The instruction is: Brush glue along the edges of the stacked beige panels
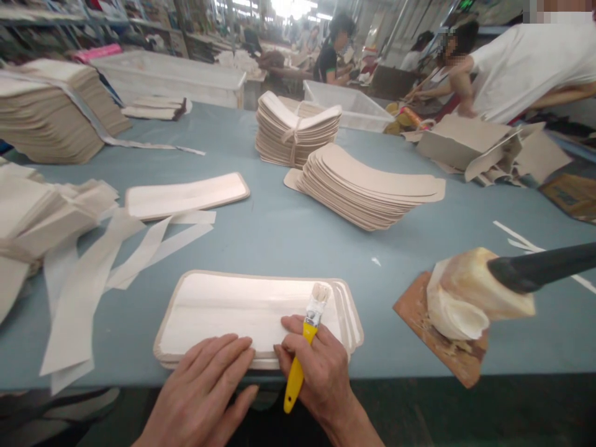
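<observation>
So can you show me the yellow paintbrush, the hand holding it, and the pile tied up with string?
yellow paintbrush [295,377]: head view, on its handle
right hand [321,366]: head view, middle of the hand
tied pile [272,133]: head view, its front side

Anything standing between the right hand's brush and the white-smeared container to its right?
Nothing visible stands between the brush and container; only the panel stack's low end lies just right of the right hand. The black handle reaches in from the opposite side.
</observation>
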A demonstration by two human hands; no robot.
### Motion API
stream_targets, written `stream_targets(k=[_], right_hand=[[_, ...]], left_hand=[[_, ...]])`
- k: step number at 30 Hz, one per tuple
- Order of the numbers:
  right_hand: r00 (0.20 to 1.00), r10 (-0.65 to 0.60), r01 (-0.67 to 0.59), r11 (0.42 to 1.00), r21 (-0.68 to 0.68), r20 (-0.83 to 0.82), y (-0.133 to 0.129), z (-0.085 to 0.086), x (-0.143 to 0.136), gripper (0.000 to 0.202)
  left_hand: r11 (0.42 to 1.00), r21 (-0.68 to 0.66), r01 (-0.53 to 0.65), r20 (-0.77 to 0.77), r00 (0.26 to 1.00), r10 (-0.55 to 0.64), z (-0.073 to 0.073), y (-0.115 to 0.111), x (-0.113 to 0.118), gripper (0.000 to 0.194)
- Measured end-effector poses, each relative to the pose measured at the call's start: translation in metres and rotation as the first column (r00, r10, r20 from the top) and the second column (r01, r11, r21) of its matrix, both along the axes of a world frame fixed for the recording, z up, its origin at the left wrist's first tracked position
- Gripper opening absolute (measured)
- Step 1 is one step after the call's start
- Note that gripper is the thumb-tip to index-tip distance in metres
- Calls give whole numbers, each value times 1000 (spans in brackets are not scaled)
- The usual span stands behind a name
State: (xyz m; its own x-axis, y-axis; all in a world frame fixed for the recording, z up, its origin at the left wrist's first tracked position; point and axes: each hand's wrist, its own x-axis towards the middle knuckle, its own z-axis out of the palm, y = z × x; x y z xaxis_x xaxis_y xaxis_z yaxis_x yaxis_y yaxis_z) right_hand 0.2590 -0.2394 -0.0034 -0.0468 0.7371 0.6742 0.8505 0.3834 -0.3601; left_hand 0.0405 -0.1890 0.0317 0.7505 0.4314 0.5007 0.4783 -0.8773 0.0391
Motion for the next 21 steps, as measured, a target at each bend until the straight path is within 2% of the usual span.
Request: stream_targets(k=[5,8,12,16,21], right_hand=[[1000,-12,12,1000,-2,9,-1,2,-1,11],[999,-19,19,1000,13,30,-1,2,-2,11],[1000,-12,12,1000,15,29,0,1,-2,11],[1000,-17,16,1000,6,14,0,1,-2,11],[1000,-4,4,1000,18,0,0,3,-1,11]], left_hand=[[995,46,-84,-19,996,85,2,10,-4,31],[989,68,-128,-43,990,131,1,13,7,37],[984,20,-178,-55,982,179,-3,7,24,39],[984,11,-179,-76,981,180,-6,6,28,34],[987,86,-133,-59,989,139,-6,12,17,37]])
